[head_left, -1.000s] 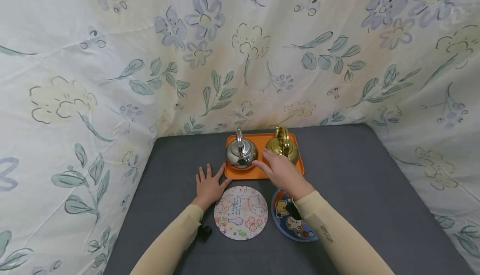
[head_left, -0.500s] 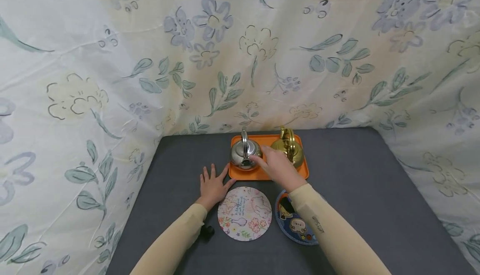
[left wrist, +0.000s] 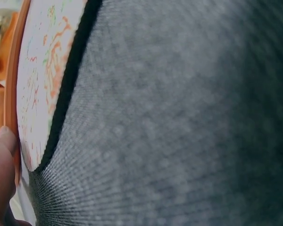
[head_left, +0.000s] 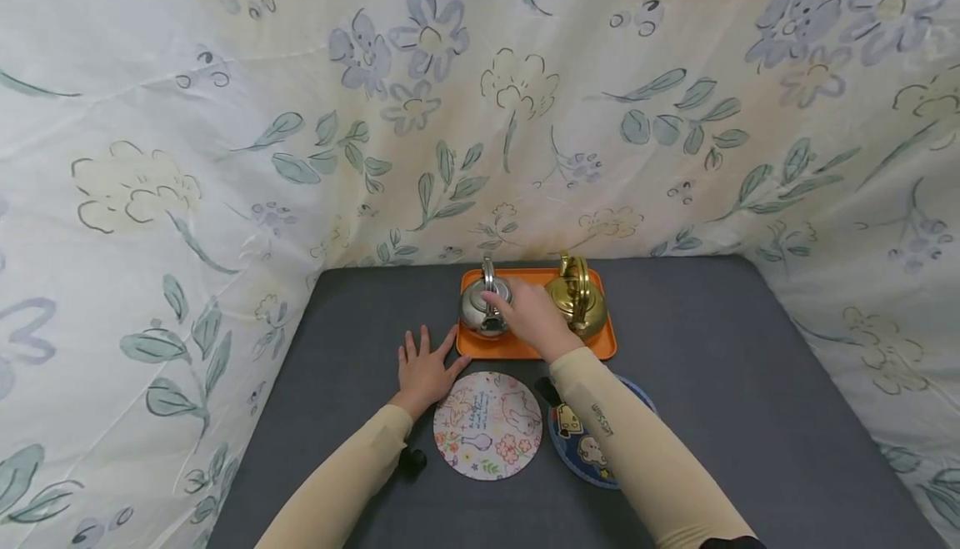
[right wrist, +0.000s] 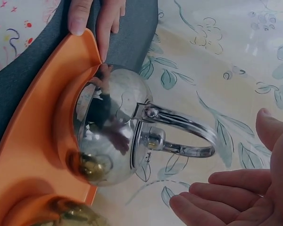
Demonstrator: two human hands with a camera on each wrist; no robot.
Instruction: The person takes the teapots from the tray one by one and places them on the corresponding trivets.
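A silver kettle (head_left: 474,316) stands upright on the left part of an orange tray (head_left: 504,351), and a gold kettle (head_left: 591,312) stands on the right part. My right hand (head_left: 536,319) hovers beside the silver kettle. In the right wrist view its fingers (right wrist: 236,188) and thumb are spread, with a gap between them and the kettle's raised handle (right wrist: 198,127). My left hand (head_left: 424,374) lies with spread fingers at the tray's front left corner. Its thumb (left wrist: 7,136) touches the tray's edge in the left wrist view.
A round mat with pink flowers (head_left: 487,428) lies in front of the tray. To its right is a blue round mat with cartoon figures (head_left: 588,451), partly under my right forearm. Floral cloth (head_left: 517,116) hangs behind the dark tabletop (head_left: 697,349).
My right hand has moved left, from in front of the gold kettle to the silver kettle's handle. The left hand stays at the tray corner. The camera view has shifted slightly.
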